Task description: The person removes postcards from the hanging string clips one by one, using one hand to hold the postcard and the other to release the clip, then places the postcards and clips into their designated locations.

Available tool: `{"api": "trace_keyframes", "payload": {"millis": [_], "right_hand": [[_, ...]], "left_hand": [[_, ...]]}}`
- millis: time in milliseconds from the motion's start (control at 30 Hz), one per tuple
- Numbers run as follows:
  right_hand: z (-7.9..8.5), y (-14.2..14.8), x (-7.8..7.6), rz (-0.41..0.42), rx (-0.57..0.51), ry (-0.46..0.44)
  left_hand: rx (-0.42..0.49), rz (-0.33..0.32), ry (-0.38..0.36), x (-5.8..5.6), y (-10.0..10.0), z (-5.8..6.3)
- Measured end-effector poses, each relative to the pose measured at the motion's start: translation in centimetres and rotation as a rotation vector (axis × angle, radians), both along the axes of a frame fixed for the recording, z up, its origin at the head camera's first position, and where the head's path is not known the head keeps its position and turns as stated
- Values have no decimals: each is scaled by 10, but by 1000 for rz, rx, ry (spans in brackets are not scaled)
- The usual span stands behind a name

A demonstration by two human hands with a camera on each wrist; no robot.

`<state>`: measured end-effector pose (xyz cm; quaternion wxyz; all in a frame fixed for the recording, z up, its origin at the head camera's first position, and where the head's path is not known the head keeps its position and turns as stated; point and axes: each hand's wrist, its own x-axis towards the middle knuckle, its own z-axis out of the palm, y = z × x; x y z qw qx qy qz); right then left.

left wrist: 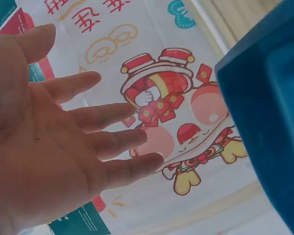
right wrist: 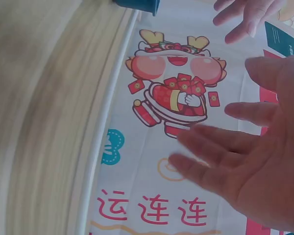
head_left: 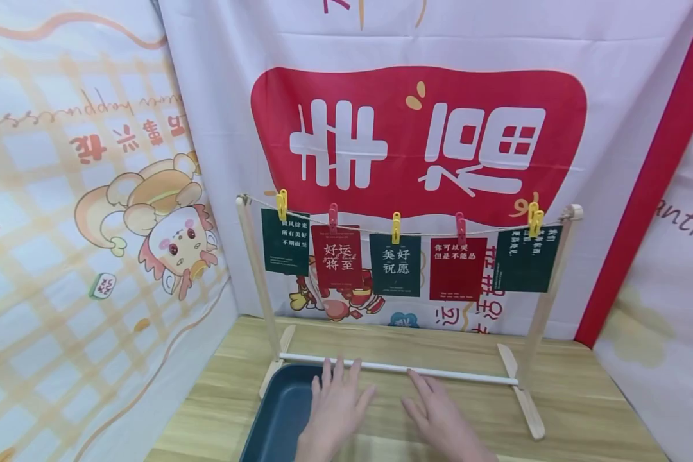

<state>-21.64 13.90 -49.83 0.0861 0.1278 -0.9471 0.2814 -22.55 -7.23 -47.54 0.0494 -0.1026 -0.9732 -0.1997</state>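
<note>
My left hand point(head_left: 337, 407) reaches over the right side of a dark blue tray point(head_left: 283, 410), fingers spread and holding nothing. In the left wrist view its palm and outstretched fingers show beside the tray's blue wall point(left wrist: 269, 107). My right hand point(head_left: 439, 417) hovers to the right of it, fingers extended and nothing in its grasp. Both hands' fingertips come up close to the white rod point(head_left: 462, 374) of a wooden stand. Green and red cards, such as a red card point(head_left: 337, 263) and a green card point(head_left: 395, 269), hang from its string by yellow and pink clothespins.
Two wooden posts, left point(head_left: 258, 276) and right point(head_left: 545, 308), hold the string between them on flat wooden feet. The stand and tray rest on a wood-grain table point(head_left: 589, 417). Behind hangs a printed white and red cloth point(head_left: 404, 141); another patterned cloth point(head_left: 46, 256) covers the left side.
</note>
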Motion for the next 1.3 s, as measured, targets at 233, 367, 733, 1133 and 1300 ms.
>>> {"api": "trace_keyframes", "payload": {"millis": [233,367,733,1133,1300], "right_hand": [[13,-2,-10,18,-155,105],[23,-7,-15,26,-197,167],[55,-25,-26,132,-225,255],[83,-44,-42,283,-257,274],[89,-50,-46,319,-294,240]], "left_hand": [[29,50,116,-3,-4,13],[41,124,222,-6,-4,21],[82,208,391,-12,-21,52],[155,190,437,-21,-41,89],[156,203,450,-24,-47,100]]}}
